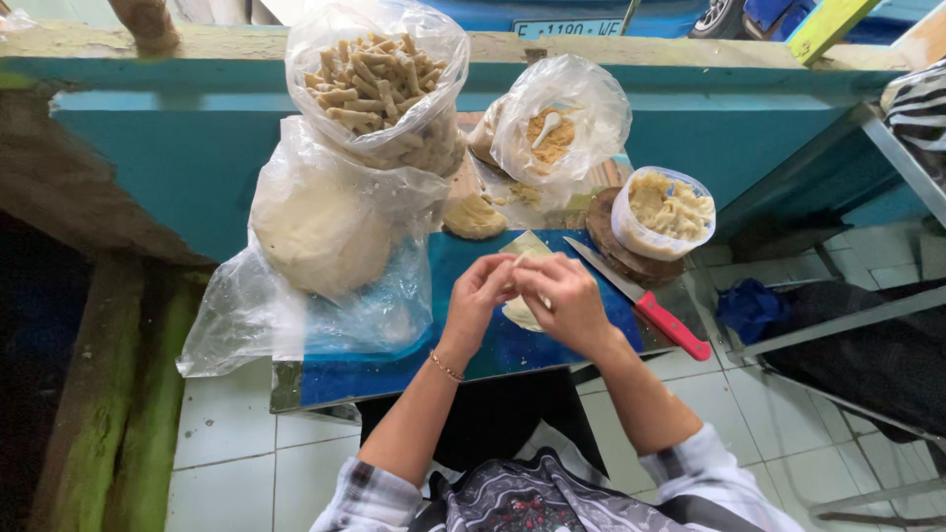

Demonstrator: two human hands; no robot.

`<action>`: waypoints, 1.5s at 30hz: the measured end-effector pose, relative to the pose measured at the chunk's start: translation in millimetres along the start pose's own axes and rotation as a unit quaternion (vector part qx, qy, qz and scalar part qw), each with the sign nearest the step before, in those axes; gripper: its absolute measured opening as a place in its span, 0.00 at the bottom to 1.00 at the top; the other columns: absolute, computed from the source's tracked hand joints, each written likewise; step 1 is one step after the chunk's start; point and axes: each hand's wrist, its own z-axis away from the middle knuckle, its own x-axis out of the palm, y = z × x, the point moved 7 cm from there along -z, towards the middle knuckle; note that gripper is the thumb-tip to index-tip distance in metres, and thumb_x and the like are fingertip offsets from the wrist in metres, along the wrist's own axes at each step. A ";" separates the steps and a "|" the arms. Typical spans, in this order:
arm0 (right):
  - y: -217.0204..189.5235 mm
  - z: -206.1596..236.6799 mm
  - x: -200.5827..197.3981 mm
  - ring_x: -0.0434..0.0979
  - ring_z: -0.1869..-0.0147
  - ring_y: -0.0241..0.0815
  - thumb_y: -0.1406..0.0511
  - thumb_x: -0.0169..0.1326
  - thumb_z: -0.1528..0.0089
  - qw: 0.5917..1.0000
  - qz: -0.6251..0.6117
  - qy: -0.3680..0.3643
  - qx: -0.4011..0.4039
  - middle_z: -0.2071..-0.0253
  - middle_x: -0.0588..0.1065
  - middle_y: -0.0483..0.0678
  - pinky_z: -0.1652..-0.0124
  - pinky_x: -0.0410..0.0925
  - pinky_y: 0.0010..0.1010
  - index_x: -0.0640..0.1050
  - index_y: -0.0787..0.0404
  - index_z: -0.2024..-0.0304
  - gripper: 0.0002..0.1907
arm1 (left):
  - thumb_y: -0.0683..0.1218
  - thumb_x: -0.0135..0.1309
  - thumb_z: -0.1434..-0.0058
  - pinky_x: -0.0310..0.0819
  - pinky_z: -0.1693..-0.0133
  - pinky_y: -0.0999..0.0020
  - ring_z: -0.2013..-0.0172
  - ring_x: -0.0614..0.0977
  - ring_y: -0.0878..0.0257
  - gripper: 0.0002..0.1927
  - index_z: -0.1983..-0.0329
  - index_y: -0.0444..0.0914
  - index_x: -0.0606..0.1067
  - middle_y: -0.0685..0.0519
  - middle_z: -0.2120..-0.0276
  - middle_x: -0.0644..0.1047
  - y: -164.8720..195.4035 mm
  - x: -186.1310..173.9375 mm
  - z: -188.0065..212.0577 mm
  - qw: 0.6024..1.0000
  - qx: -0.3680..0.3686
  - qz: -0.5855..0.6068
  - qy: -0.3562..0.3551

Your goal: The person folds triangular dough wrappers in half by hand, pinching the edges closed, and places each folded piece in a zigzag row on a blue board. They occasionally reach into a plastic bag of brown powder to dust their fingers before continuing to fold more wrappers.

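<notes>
Blue tabletop point(374, 369) against a teal wall, white floor tiles below. Bags of dough and rolled sticks point(374, 79) at the left, a filling tub point(662, 212) and a red-handled knife point(641, 300) at the right. My left hand point(478, 296) and right hand point(567, 300) meet over the wrapper point(527, 246), fingers pinched together on it. My hands cover most of the wrapper.
</notes>
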 end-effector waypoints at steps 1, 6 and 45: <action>-0.7 8.4 -4.2 0.82 0.53 0.46 0.69 0.61 0.41 0.996 -0.071 0.007 0.052 0.56 0.82 0.50 0.53 0.72 0.34 0.83 0.58 0.55 0.11 | 0.48 0.50 0.28 0.79 0.54 0.67 0.56 0.82 0.66 0.16 0.45 0.34 0.76 0.52 0.54 0.80 -2.9 0.3 6.9 1.000 -0.004 0.009 -0.004; 49.9 53.6 9.2 0.80 0.50 0.33 0.66 0.58 0.35 0.851 -0.364 0.054 0.376 0.52 0.81 0.44 0.52 0.71 0.26 0.81 0.60 0.48 0.13 | 0.47 0.47 0.27 0.83 0.54 0.65 0.56 0.84 0.65 0.15 0.46 0.32 0.76 0.51 0.55 0.81 -15.0 -2.5 35.7 0.999 -0.040 0.009 -0.023; 82.1 -92.3 97.9 0.79 0.53 0.52 0.60 0.67 0.46 0.995 -0.083 -0.038 0.040 0.58 0.79 0.48 0.56 0.72 0.40 0.83 0.55 0.57 0.15 | 0.38 0.58 0.45 0.74 0.63 0.56 0.63 0.80 0.49 0.11 0.58 0.38 0.77 0.47 0.62 0.75 51.4 33.9 80.1 0.783 0.242 -0.571 0.036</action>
